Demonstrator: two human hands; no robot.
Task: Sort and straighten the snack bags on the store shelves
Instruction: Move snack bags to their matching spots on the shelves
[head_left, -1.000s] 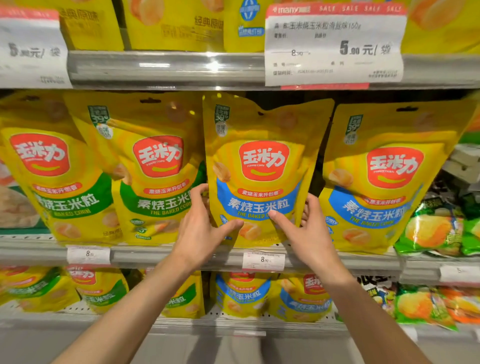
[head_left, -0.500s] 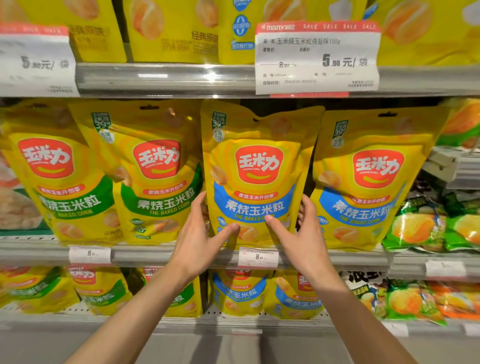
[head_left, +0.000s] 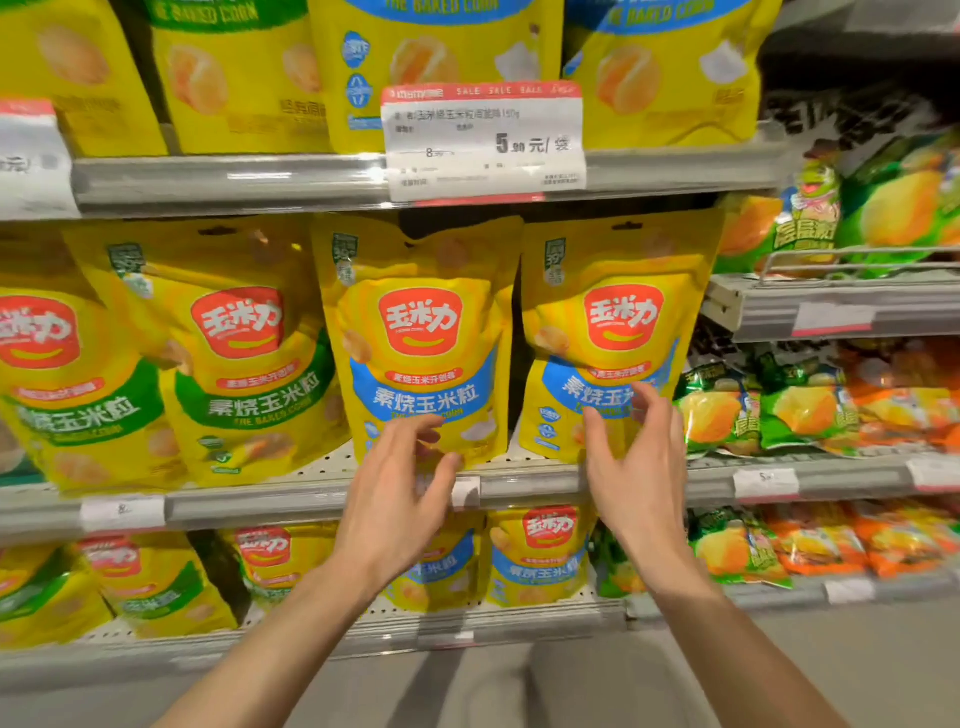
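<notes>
Fingers of both hands are loosely spread and grip nothing: half a second ago they flanked the middle blue-banded corn bag (head_left: 423, 343), and they have since let go and shifted rightward. That bag now stands upright on the middle shelf (head_left: 530, 486), judged finished. The left hand (head_left: 402, 488) hovers at its lower right corner, while the right hand (head_left: 636, 462) reaches across the front of the neighbouring blue-banded bag (head_left: 615, 332), probably next; both forearms extend up from below.

Both forearms are bare up to the frame's lower edge, with no sleeves showing. The left hand (head_left: 400, 499) and right hand (head_left: 636, 467) wear no gloves, rings, watch or wristband.
</notes>
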